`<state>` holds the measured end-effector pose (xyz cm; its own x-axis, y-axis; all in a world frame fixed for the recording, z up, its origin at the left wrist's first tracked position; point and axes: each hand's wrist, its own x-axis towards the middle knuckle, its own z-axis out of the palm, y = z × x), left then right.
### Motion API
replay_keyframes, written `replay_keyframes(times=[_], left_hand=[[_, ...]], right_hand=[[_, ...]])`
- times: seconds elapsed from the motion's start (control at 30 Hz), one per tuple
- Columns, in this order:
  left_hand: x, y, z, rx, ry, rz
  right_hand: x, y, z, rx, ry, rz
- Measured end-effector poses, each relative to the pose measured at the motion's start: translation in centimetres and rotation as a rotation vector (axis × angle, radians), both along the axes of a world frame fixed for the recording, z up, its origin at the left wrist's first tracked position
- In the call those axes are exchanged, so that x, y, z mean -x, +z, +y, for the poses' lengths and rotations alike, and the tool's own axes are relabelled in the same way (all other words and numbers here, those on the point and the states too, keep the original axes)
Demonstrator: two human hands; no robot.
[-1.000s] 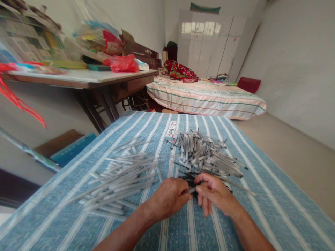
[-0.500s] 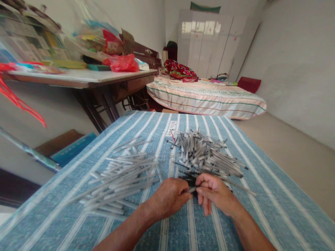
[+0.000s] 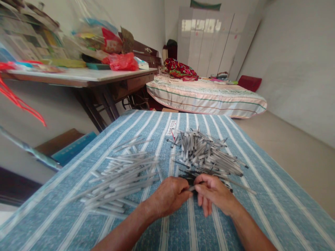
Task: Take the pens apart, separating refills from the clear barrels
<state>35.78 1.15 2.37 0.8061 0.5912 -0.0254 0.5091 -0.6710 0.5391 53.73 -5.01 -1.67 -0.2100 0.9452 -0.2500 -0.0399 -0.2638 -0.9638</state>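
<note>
My left hand [image 3: 171, 196] is closed on a thin grey-white stick [image 3: 192, 188], whose end pokes out toward the right. My right hand [image 3: 213, 193] pinches at that end with thumb and index finger, the other fingers curled below. Just beyond both hands lie thin black pieces [image 3: 188, 174], partly hidden by the fingers. A heap of grey-white sticks with dark ends [image 3: 201, 150] is spread farther back. To the left of my left hand lies a loose pile of pale sticks [image 3: 120, 181].
A blue and white striped cloth [image 3: 104, 146] covers the table. Behind it stands a bed [image 3: 206, 97]. At the left is a desk [image 3: 91, 77] with a red plastic bag [image 3: 123, 62] and other bags.
Both hands stay almost in place, still together at the stick. The right thumb and index finger have shifted very slightly to the left.
</note>
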Motion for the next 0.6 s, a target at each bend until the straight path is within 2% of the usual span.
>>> replay_keyframes(times=[0.13, 0.3, 0.47, 0.6], left_hand=[[-0.07, -0.11, 0.05, 0.020, 0.001, 0.030], [-0.27, 0.58, 0.16, 0.074, 0.047, 0.051], [-0.25, 0.77, 0.37, 0.163, 0.117, -0.018], [-0.30, 0.47, 0.40, 0.275, 0.171, -0.071]], right_hand=[[-0.12, -0.09, 0.12, -0.017, -0.021, -0.014], [-0.66, 0.11, 0.27, -0.053, -0.092, 0.022], [-0.52, 0.31, 0.51, -0.064, -0.208, -0.012], [-0.13, 0.44, 0.49, -0.078, -0.203, -0.016]])
